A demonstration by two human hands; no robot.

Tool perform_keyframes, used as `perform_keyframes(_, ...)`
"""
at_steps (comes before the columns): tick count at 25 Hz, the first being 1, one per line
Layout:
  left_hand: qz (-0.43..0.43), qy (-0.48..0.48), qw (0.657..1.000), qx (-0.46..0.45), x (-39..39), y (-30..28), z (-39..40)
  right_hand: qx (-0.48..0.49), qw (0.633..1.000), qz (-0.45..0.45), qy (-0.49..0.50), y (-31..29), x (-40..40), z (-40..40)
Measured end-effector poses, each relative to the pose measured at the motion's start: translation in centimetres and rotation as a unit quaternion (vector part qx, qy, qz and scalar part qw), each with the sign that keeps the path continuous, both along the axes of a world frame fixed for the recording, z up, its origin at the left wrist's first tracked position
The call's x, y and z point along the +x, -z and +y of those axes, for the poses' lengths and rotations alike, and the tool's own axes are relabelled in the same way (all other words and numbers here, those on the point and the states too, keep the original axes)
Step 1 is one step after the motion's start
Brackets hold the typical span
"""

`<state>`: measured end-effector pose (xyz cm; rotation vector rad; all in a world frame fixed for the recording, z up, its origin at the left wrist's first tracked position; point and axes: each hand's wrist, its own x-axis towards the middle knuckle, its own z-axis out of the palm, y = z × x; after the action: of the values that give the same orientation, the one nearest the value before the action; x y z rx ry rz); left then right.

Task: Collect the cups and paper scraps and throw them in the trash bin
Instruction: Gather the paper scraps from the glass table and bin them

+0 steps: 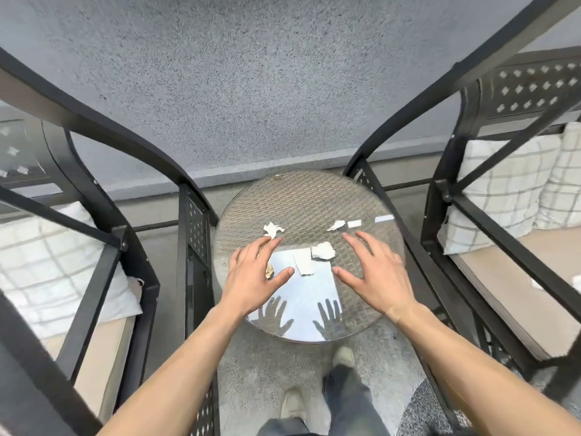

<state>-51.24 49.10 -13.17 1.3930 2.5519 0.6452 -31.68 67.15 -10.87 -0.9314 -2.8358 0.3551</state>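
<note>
Though apart, both hands (256, 272) (371, 272) flat, fingers splayed.

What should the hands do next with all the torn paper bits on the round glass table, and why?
Probably lower the left hand and pinch the paper scrap just past its fingertips. Both hands, the right hand too, hover open and empty over the glass table, and several scraps still lie loose on it, so gathering the closest one seems the easiest start.

Single head-worn view, steeply downward onto a round table (314, 190) (wide-angle, close).
</note>
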Motion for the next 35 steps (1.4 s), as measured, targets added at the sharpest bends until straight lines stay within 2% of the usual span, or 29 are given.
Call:
perform_keyframes(6, -0.011, -0.054, 0.998, -0.038, -0.9, 2.3, 3.4, -0.042, 0.998, -0.015, -0.047, 2.8, -3.8, 5.1)
perform_keyframes(17, -0.065, -0.116, 0.972, -0.193, -0.1, 7.2, 10.1, -0.104, 0.983, -0.094, -0.117, 8.6, -7.6, 12.7)
perform_keyframes(25, -0.078, -0.081, 0.959, -0.261, -1.5, 13.4, 12.2, -0.147, 0.971, -0.150, -0.116, 15.2, -11.5, 12.6)
perform_keyframes(29, -0.052, -0.041, 0.957, -0.284, -1.8, 16.0, 13.3, -0.156, 0.961, -0.200, -0.112, 17.4, -12.7, 11.6)
perform_keyframes(35, 0.011, -0.003, 0.964, -0.266, -1.8, 17.6, 12.9, -0.137, 0.966, -0.202, -0.080, 18.6, -13.0, 10.9)
